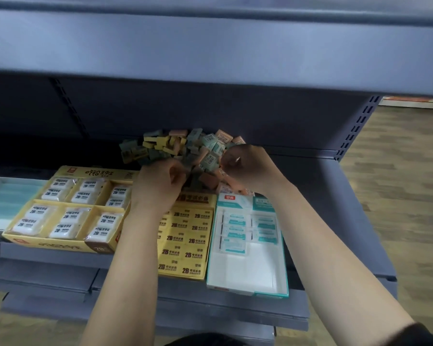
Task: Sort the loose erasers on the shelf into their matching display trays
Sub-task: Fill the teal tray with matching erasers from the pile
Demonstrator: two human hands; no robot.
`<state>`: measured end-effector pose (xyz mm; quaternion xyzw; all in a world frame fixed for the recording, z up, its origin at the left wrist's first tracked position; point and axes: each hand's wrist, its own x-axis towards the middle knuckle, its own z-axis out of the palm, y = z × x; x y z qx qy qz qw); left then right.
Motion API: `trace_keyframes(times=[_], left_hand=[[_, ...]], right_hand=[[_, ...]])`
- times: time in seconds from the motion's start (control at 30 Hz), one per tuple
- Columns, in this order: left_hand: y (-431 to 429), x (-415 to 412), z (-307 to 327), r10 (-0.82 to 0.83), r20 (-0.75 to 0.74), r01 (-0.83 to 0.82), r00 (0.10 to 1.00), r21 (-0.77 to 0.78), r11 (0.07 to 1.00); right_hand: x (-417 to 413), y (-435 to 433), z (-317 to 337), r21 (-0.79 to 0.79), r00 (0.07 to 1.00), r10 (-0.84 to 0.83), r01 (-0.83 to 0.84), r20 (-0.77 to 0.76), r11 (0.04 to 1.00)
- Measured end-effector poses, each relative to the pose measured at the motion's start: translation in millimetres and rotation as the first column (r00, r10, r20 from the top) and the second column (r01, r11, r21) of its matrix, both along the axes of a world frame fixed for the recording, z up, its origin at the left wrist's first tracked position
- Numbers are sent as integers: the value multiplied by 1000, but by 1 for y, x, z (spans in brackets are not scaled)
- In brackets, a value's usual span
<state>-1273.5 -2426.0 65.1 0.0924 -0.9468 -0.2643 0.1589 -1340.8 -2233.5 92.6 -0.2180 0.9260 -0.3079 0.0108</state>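
The left hand (160, 188) and right hand (248, 168) are both curled into the pile of erasers (185, 146) at the back of the shelf (335, 208), behind the trays (180, 277). I cannot tell whether either hand grips one.

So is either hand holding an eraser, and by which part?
Cannot tell. The left hand and right hand curl into the pile; the right fingertips touch a green eraser at its edge, but no grip shows.
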Motion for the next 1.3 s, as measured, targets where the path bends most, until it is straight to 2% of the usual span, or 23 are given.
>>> trace_keyframes(times=[0.1, 0.23, 0.33, 0.4, 0.67, 0.87, 1.0, 1.13, 1.3], left_hand=[[-7, -5, 1, 16, -4, -16, 1000, 8, 1000], [-18, -6, 6, 32, -43, -31, 999, 13, 999], [-29, -7, 11, 31, -51, -31, 998, -5, 999], [-36, -7, 14, 32, -50, -32, 998, -3, 999], [-58, -11, 15, 20, -66, -18, 998, 33, 999], [-68, -16, 15, -27, -81, 30, 996, 39, 999], [-73, -20, 17, -63, -76, 66, 995, 38, 997], [-73, -25, 19, -92, -35, 94, 995, 51, 994], [-67, -40, 17, -127, 13, 126, 992, 46, 991]], right_hand=[[-7, -14, 4, 91, 997, 72, -70, -18, 993], [-17, -40, -1, 89, 988, 143, -137, -55, 986], [-30, -62, -11, 214, 975, 186, -157, -123, 964], [-38, -74, -17, 312, 968, 206, -152, -145, 938], [-50, -101, -36, 424, 964, 185, -88, -194, 901], [-43, -100, -29, 401, 982, 150, -92, -117, 912], [-32, -97, -17, 310, 989, 127, -98, -74, 946], [-26, -98, -13, 336, 988, 133, -100, -76, 937], [-28, -94, -13, 248, 978, 117, -72, -174, 966]])
